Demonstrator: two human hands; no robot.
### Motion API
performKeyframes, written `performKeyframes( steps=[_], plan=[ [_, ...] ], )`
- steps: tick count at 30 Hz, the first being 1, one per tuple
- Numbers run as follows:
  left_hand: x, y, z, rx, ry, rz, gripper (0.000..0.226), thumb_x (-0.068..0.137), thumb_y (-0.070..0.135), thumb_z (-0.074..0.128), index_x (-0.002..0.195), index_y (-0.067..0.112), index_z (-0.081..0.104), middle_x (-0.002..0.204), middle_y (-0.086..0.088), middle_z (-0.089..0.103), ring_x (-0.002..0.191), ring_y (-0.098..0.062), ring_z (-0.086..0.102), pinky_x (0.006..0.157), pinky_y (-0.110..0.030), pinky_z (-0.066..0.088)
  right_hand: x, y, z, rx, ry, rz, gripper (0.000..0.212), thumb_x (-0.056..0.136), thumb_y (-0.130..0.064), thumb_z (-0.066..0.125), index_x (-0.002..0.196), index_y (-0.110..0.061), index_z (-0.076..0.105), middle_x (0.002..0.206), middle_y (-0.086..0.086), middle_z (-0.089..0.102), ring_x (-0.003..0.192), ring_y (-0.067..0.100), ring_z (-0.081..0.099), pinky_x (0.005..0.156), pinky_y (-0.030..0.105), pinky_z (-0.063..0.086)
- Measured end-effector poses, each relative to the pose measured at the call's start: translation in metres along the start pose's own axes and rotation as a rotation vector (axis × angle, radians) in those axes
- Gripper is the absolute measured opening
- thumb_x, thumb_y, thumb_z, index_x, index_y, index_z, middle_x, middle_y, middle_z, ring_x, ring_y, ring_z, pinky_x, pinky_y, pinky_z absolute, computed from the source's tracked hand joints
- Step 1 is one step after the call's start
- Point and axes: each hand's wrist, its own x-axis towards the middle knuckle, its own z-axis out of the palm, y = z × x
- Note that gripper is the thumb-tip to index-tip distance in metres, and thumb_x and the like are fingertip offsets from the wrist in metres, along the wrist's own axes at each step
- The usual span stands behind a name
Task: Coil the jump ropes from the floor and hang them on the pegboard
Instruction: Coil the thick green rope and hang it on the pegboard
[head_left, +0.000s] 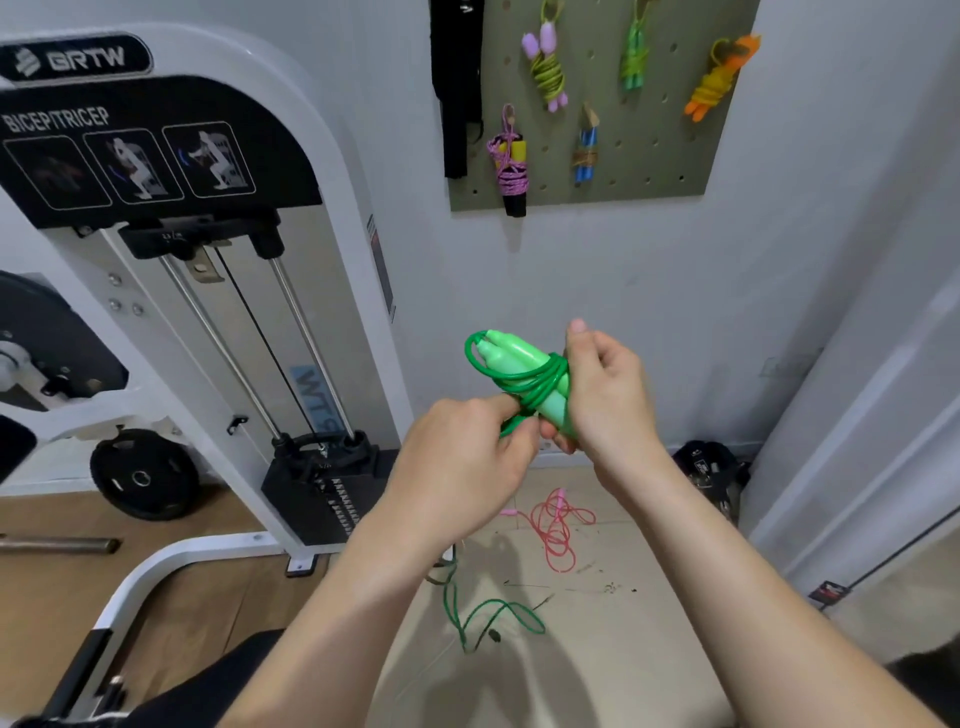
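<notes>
Two handles (506, 354) of the bright green plastic jump rope (551, 400) sit gripped in my right hand (605, 400); my left hand (462, 460) pinches its wound cord (540, 378).

7 ropes (519, 371), 2 hands (460, 460)

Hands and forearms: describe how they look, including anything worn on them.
The left hand and right hand are bare: no gloves, rings, watch or bracelets show. Both forearms are uncovered as far down as the frame reaches, with no sleeve in view. The right thumbnail looks short.
</notes>
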Motion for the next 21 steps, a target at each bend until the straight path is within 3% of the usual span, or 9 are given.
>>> performKeyframes(
  steps=[2,5,7,9,13,16,18,21],
  plan=[
    [-0.006,0.002,0.004,-0.135,-0.009,0.009,0.027,0.094,0.042,0.051,0.083,0.020,0.063,0.049,-0.001,0.044,0.054,-0.017,0.039,0.057,-0.034,0.037,0.004,0.003,-0.002,-0.191,0.129,-0.154,0.043,0.096,-0.049,0.038,0.063,-0.021,0.036,0.053,0.004,0.044,0.049,0.036,0.052,0.047,0.043,0.043],
    [-0.011,0.001,0.008,-0.027,0.059,0.039,0.032,0.095,0.043,0.051,0.078,0.017,0.058,0.048,-0.001,0.043,0.053,-0.021,0.042,0.056,-0.036,0.040,-0.005,0.001,0.001,-0.428,0.184,-0.376,0.036,0.100,-0.035,0.033,0.066,-0.025,0.029,0.054,-0.006,0.037,0.056,0.028,0.041,0.055,0.040,0.033],
    [-0.012,0.001,0.009,0.211,0.093,0.078,0.024,0.091,0.037,0.057,0.077,0.017,0.052,0.055,-0.003,0.054,0.061,-0.032,0.054,0.053,-0.034,0.038,-0.012,0.001,0.002,-0.527,0.175,-0.426,0.032,0.102,-0.032,0.030,0.071,-0.023,0.029,0.055,-0.004,0.039,0.059,0.034,0.043,0.054,0.041,0.029],
    [-0.016,0.002,0.011,0.398,0.073,0.130,0.022,0.077,0.027,0.071,0.070,0.017,0.052,0.054,-0.004,0.058,0.051,-0.034,0.057,0.044,-0.028,0.032,-0.013,0.004,0.001,-0.596,0.152,-0.423,0.028,0.104,-0.028,0.030,0.077,-0.019,0.032,0.056,0.002,0.043,0.059,0.037,0.040,0.054,0.041,0.023],
    [-0.021,0.001,0.014,0.449,0.034,0.223,0.028,0.061,0.015,0.080,0.063,0.016,0.052,0.051,-0.001,0.053,0.040,-0.030,0.053,0.037,-0.026,0.035,-0.011,0.006,-0.006,-0.720,0.114,-0.416,0.024,0.104,-0.029,0.029,0.083,-0.018,0.034,0.067,0.019,0.055,0.067,0.044,0.048,0.056,0.040,0.020],
    [-0.017,-0.006,0.004,0.314,0.132,0.333,0.013,0.078,0.018,0.065,0.069,0.012,0.058,0.062,-0.004,0.055,0.053,-0.030,0.056,0.041,-0.034,0.045,-0.007,0.001,-0.012,-0.829,-0.086,-0.395,0.028,0.104,-0.035,0.026,0.083,-0.019,0.034,0.070,0.015,0.056,0.069,0.040,0.049,0.057,0.043,0.031],
    [-0.013,-0.006,-0.005,0.294,0.159,0.409,0.018,0.083,0.024,0.058,0.073,0.010,0.062,0.069,-0.003,0.056,0.059,-0.026,0.054,0.047,-0.033,0.046,-0.005,-0.008,-0.017,-0.832,-0.275,-0.378,0.033,0.103,-0.041,0.025,0.078,-0.022,0.032,0.068,0.010,0.055,0.069,0.037,0.053,0.060,0.044,0.040],
    [-0.005,-0.004,-0.019,0.149,0.142,0.402,0.019,0.077,0.031,0.069,0.081,0.012,0.068,0.081,0.002,0.066,0.069,-0.020,0.061,0.058,-0.033,0.051,-0.008,-0.020,-0.020,-0.814,-0.435,-0.418,0.037,0.102,-0.045,0.026,0.072,-0.025,0.030,0.064,0.005,0.052,0.066,0.032,0.053,0.062,0.044,0.043]
  ],
)
